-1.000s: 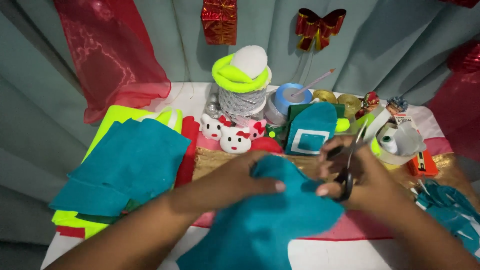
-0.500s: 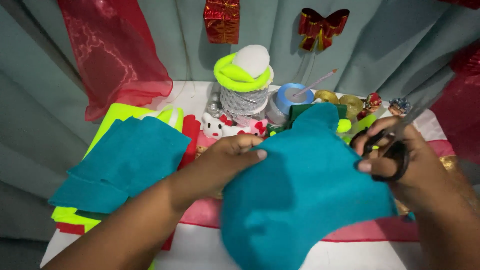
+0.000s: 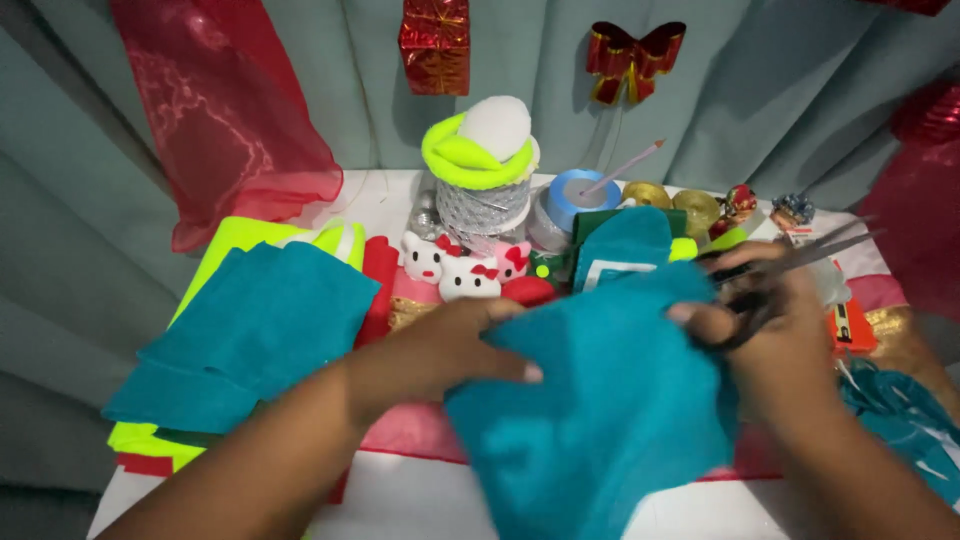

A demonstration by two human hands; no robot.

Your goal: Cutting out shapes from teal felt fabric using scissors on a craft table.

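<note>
- Teal felt sheet (image 3: 600,420) lies raised over the front middle of the table, its left edge pinched under the thumb of the left hand (image 3: 450,350), its upper right edge beside the right hand (image 3: 770,335).
- Right hand's fingers are closed through the handles of dark scissors (image 3: 790,265), whose blades stand slightly apart and point up and right, clear of the felt.
- White table (image 3: 400,500) shows bare only along its front edge, below the felt; elsewhere it is crowded to the rim.
- Stacked teal felt pieces (image 3: 250,335) over neon yellow sheets (image 3: 230,245) fill the left side, overhanging the left edge.
- Small white cat figures (image 3: 465,270) with red bows sit just behind the left hand.
- Behind them, a mesh-wrapped roll (image 3: 485,205) carries a neon yellow ring (image 3: 470,160); a blue tape roll (image 3: 580,195) stands beside it.
- On the grey curtain (image 3: 760,120) hang a red gift-box ornament (image 3: 435,45) and a red bow (image 3: 635,60).
- Red sheer cloth (image 3: 230,120) drapes the back left corner.
</note>
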